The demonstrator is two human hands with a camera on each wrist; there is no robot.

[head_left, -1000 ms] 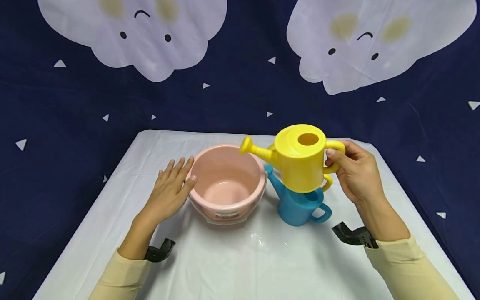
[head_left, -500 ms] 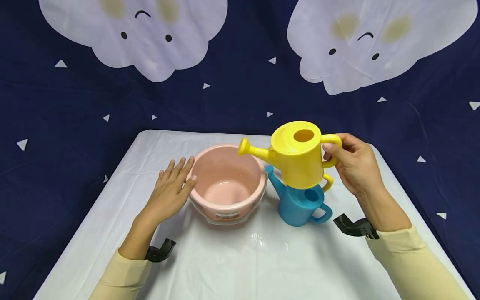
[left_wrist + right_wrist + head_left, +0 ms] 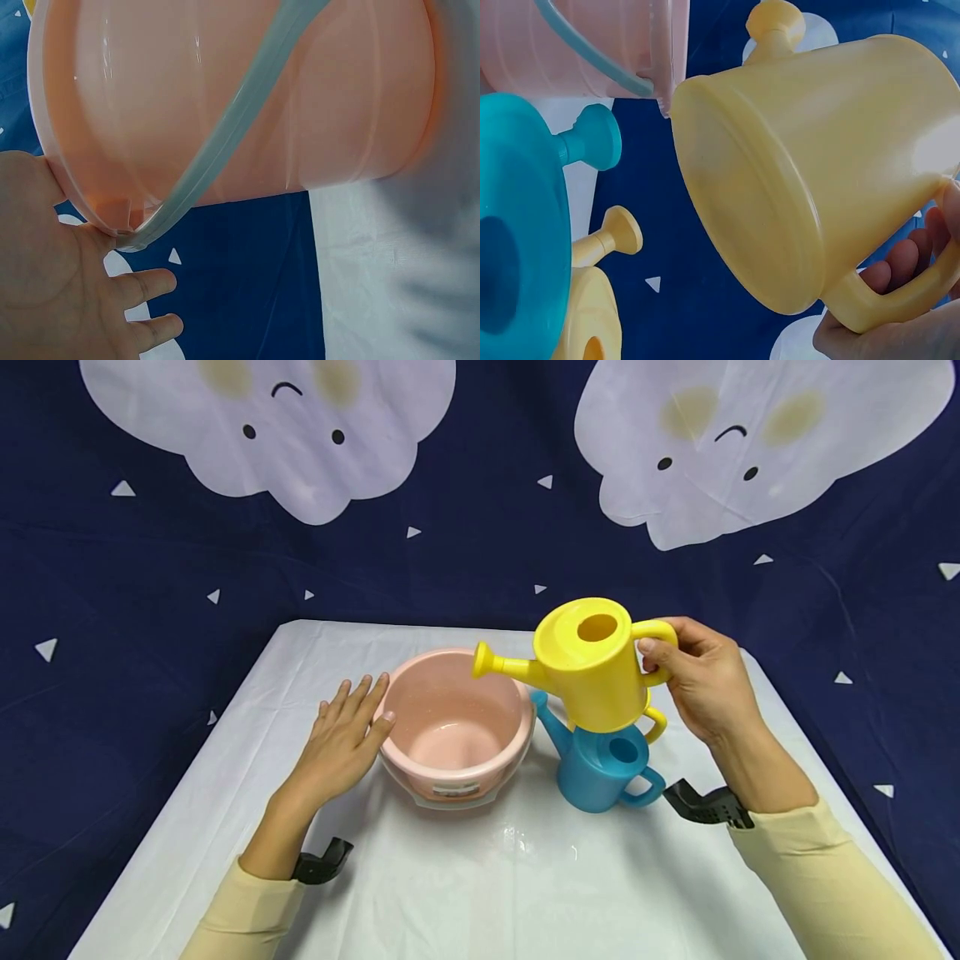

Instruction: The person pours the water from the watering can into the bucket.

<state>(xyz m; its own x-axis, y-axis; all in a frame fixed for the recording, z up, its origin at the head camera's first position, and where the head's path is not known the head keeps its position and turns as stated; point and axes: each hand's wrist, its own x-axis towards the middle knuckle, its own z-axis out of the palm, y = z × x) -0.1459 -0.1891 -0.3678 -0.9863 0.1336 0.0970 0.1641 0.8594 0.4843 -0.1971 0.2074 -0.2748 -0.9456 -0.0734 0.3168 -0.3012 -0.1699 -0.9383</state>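
My right hand (image 3: pixel 708 681) grips a yellow watering can (image 3: pixel 592 672) by its handle, raised off the table and tipped with the spout down to the left. The spout's rose overlaps the right part of a pink bucket (image 3: pixel 450 774). My left hand (image 3: pixel 337 747) rests with straight, spread fingers at the bucket's left rim; a grey carrying handle (image 3: pixel 232 127) hangs down the bucket's side. Below the held can, a blue watering can (image 3: pixel 596 781) stands upright to the right of the bucket. A second yellow watering can (image 3: pixel 592 300) stands behind it, mostly hidden in the head view.
A white cloth (image 3: pixel 480 893) covers the table, with shiny wet-looking spots (image 3: pixel 517 839) in front of the bucket. A dark blue backdrop (image 3: pixel 480 568) with clouds and white triangles hangs right behind the table's far edge. Black wrist straps (image 3: pixel 708 803) sit at both cuffs.
My right hand has lifted the yellow watering can slightly, moved it left and tipped it further towards the bucket. The left hand, the bucket and the blue can have stayed in place.
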